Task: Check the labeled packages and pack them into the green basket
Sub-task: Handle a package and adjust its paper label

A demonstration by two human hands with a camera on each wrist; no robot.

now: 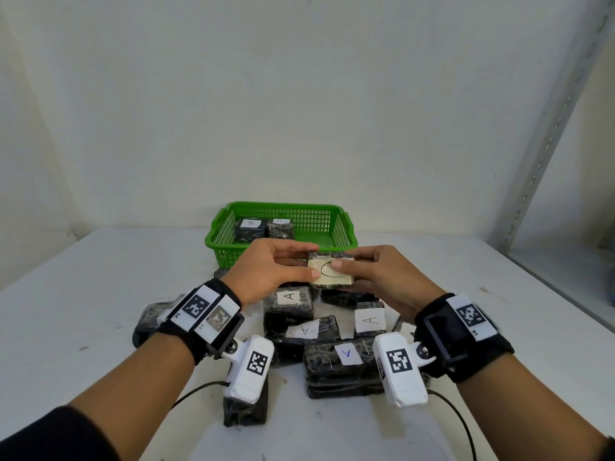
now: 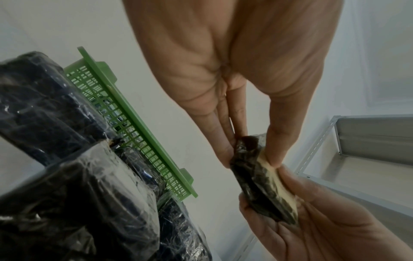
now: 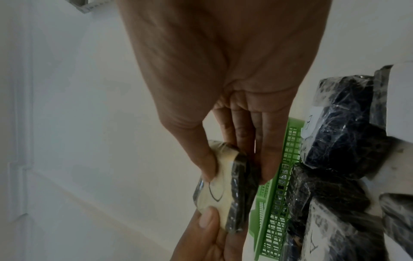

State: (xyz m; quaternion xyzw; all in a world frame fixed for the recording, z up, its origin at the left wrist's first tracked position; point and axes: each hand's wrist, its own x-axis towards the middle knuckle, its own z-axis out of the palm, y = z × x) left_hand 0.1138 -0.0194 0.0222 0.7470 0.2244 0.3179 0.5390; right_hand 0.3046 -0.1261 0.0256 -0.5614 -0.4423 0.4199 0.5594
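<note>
Head view: from above and behind both wrists, facing forward and down over the white table, wall filling the upper half of the frame, green basket at centre. Left wrist view: very near, along the left hand from below, basket at left of frame. Right wrist view: equally near, along the right hand, basket at lower right. Shared by all three: the C-labelled package, the basket, the black packages.

plain white wall behind; white table; grey perforated metal shelving upright at right.
</note>
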